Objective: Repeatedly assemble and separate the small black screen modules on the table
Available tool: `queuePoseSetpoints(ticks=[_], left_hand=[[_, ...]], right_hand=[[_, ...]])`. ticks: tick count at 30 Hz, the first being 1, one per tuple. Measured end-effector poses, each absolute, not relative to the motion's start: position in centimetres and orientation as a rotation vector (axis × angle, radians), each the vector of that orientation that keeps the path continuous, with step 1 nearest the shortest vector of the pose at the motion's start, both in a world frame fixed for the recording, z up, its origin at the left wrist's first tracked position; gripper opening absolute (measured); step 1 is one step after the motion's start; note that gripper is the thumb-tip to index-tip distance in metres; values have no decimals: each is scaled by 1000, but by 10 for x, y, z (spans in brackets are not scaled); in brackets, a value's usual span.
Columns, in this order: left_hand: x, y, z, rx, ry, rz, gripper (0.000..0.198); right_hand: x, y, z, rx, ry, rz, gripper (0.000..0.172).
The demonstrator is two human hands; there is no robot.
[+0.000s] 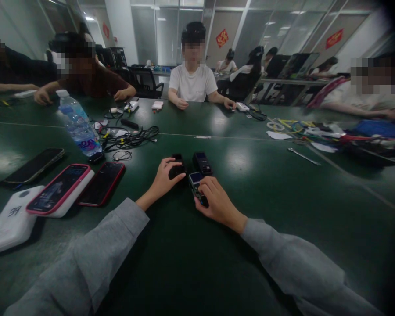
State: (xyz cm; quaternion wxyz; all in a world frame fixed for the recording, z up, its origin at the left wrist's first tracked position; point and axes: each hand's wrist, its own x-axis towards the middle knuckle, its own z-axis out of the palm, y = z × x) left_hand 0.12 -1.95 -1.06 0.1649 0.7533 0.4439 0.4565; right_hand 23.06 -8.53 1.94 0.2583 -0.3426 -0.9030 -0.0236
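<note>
My left hand (162,181) rests on the dark green table (270,184) with its fingers curled round a small black device (177,167). My right hand (216,202) grips another small device with a blue screen (195,179), thumb and fingers closed on it. A third black device (202,163) lies just beyond, between the two hands and touched by neither. Both arms wear grey sleeves.
To the left lie a black phone (33,166), two red-cased phones (61,187) (102,182), a white power bank (11,224), a water bottle (79,125) and tangled cables (131,137). A metal tool (303,156) and colourful clutter sit right. Several people sit round the table.
</note>
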Motion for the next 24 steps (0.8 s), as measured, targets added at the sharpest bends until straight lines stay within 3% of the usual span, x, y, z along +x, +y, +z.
queuePoseSetpoints(ticks=[9,14,19,24], left_hand=[[-1,-20,-12,2118,1282,1215,40],[-1,-21,-12,2121,1289,1171,42],[-2,-22,-13,2136,1289,1180,42],[-3,-22,-15,2144,1281,1177,47]], right_hand=[[281,-158,10,-1038,-2293,268,18],[294,-172,1,-1163,-2260,449,47],[324,-186,-5,-1318,-2162,379,47],[428,-204,-17,-1765,-1798,157,54]])
